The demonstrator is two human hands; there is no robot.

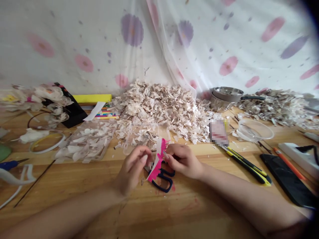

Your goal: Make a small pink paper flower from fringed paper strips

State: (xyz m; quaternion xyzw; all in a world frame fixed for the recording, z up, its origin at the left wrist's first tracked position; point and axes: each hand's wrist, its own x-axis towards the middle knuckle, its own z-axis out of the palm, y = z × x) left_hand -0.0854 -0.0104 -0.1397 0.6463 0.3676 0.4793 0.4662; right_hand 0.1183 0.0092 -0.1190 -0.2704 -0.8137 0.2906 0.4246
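A strip of paper, bright pink with a white edge and a ragged, fringed side, is upright between my two hands. My right hand is closed in a pinch at the strip's right edge. Just left of the strip is my left hand, its fingers curled toward the thumb; whatever lies between the fingertips is too small to make out. Behind and below the strip lie scissors with dark blue handles, partly covered by it. Pink smears mark the wooden table beside them.
A large heap of pale petals fills the back. Petals fill a clear tray at left. At right are a yellow-black utility knife, a black phone, a clear lid and a steel pan.
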